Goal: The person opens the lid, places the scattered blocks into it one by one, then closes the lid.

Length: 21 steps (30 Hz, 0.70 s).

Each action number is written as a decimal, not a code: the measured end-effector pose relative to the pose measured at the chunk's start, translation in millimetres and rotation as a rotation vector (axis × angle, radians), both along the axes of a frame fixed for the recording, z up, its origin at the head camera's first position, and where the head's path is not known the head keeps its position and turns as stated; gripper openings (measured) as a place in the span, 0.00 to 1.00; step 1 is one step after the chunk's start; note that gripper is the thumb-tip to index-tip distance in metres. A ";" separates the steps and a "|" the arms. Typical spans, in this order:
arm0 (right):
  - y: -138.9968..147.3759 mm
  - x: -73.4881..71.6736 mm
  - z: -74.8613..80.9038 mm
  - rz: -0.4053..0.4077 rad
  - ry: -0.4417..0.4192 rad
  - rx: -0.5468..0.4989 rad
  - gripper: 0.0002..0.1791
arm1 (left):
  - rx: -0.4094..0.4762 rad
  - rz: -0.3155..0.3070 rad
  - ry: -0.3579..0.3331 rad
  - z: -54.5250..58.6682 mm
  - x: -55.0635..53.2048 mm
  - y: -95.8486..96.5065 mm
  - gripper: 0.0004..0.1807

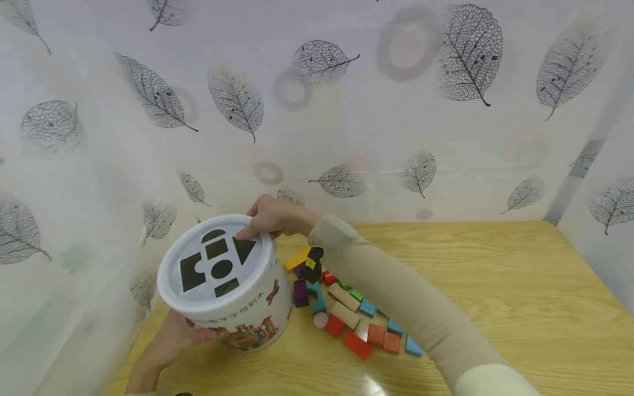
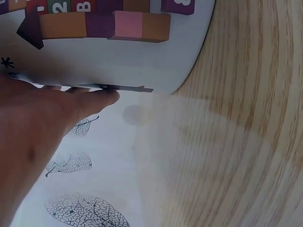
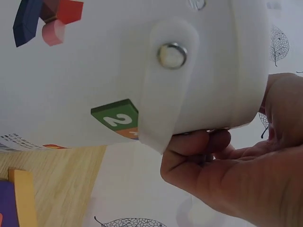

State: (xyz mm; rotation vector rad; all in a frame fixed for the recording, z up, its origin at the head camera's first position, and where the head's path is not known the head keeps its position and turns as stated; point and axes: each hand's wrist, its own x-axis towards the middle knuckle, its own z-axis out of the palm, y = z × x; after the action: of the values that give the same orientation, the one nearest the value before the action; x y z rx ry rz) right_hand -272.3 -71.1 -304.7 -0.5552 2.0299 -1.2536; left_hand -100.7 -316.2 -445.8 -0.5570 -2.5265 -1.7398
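A white toy-block bucket (image 1: 267,300) with printed pictures and a pale lid (image 1: 185,258) stands at the table's left side. Dark shaped cutouts mark the lid: a triangle, a circle, a half circle and several others. My right hand (image 1: 277,214) grips the lid's far right rim, thumb on top and fingers beneath the edge. In the right wrist view those fingers curl beside the white handle strap (image 3: 165,94). Low on the bucket's left side, my left hand (image 1: 173,338) holds the wall, thumb against it; its other fingers are mostly hidden.
Loose coloured blocks (image 1: 345,315) lie right of the bucket on the wooden table (image 1: 495,275), partly behind the right sleeve (image 1: 411,297). A leaf-patterned sheet (image 1: 371,126) covers the walls behind and beside the table. The left wall is close to the bucket.
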 end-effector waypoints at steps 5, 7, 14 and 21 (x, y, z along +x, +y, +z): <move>0.2 0.0 -2.8 0.009 -0.002 -0.038 0.10 | -0.001 0.000 0.001 -0.2 -0.9 -0.8 0.48; 0.7 0.2 -3.5 0.010 0.002 -0.052 0.12 | -0.007 0.007 -0.003 -0.2 -1.0 -1.2 0.48; 3.4 0.1 -8.5 0.005 0.100 -0.088 0.18 | -0.025 0.012 -0.011 2.3 -1.0 -0.5 0.48; 4.2 1.0 -10.0 0.011 0.139 -0.102 0.18 | -0.048 0.043 -0.054 4.8 0.2 -1.2 0.50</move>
State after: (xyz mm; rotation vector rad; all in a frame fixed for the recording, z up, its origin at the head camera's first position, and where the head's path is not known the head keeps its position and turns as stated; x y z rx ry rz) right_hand -271.3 -66.9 -314.7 -0.7185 2.0812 -1.3503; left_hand -100.5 -317.4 -441.0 -0.4606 -2.6025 -1.7071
